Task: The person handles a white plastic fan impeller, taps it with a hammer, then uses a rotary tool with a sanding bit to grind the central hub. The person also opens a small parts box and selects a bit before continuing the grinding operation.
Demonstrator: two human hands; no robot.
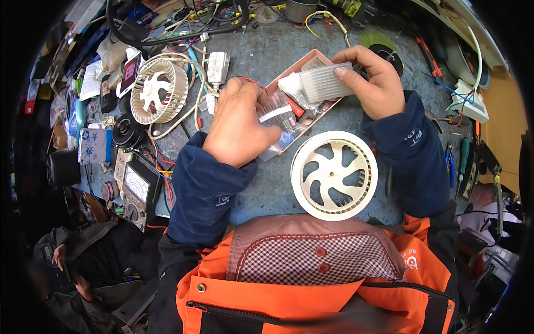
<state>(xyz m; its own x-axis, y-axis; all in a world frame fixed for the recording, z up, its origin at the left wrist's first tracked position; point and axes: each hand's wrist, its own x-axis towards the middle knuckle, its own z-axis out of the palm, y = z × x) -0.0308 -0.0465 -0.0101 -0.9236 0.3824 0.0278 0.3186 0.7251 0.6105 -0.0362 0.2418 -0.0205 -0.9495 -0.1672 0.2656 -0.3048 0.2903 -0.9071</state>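
Note:
My right hand (pixel 371 80) grips a translucent grey plastic case (pixel 325 84) with the thumb on its face, raised over the right end of a pink plastic box (pixel 311 55). Inside the box lie a white bag (pixel 289 83), a red-and-black packet (pixel 297 109) and small parts. My left hand (pixel 239 125) is closed round a clear plastic container (pixel 275 117) of small parts at the box's left end; its fingertips are partly hidden. A cream fan wheel (pixel 334 175) with curved spokes lies flat on the blue bench below the box, between my sleeves.
The worn bench (pixel 253 189) holds another fan wheel (pixel 158 92), coiled cables, an analogue meter (pixel 133 186) and a black round part (pixel 129 133) on the left; pliers, screwdrivers (pixel 464 156) and a white socket box (pixel 470 108) on the right. Another person's hands (pixel 61 256) show at lower left.

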